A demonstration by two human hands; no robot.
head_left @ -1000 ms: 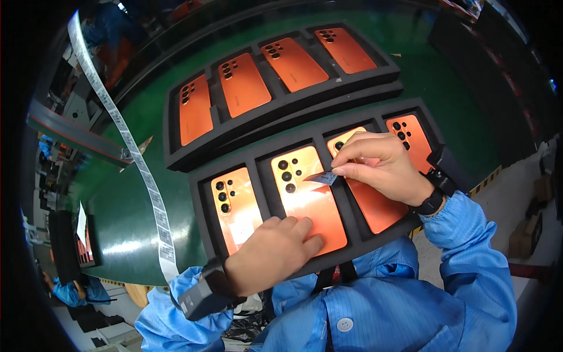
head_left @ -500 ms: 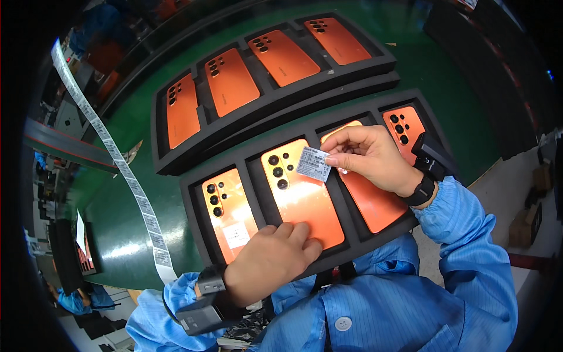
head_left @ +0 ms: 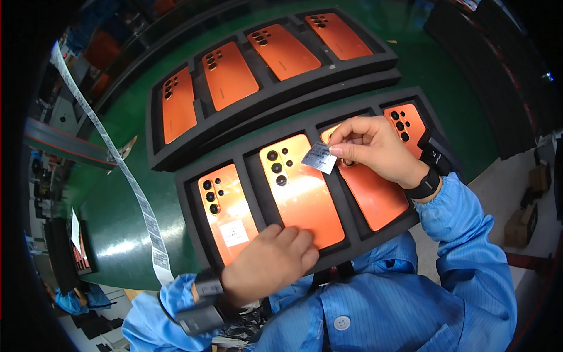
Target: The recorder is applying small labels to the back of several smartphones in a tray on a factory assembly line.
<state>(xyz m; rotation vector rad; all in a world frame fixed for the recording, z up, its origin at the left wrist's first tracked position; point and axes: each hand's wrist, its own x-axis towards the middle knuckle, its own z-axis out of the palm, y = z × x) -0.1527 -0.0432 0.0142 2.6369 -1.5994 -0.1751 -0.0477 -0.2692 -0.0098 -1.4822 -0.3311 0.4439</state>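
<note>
My right hand (head_left: 375,152) pinches a silver printed label (head_left: 319,158) between thumb and fingertips, above the orange phones in the near tray. Below the label's left corner lies a phone (head_left: 308,205) with a shiny back and round camera lenses. My left hand (head_left: 272,261) is closed, its fingers curled down at that phone's lower end; the fingertips are hidden. The leftmost phone (head_left: 221,202) carries a white label (head_left: 233,233). My right hand partly covers another phone (head_left: 375,199). At the right end sits one more phone (head_left: 409,124).
The near black foam tray (head_left: 249,170) tilts toward me. Behind it, stacked foam trays (head_left: 246,120) hold more orange phones (head_left: 231,76) on a green surface (head_left: 126,217). A long label strip (head_left: 126,173) curves down the left side. Brown boxes (head_left: 521,226) stand at the right.
The label has tilted and shifted slightly right in my right hand. My left fingers have curled in a little more at the phone's lower end. The view has shifted slightly.
</note>
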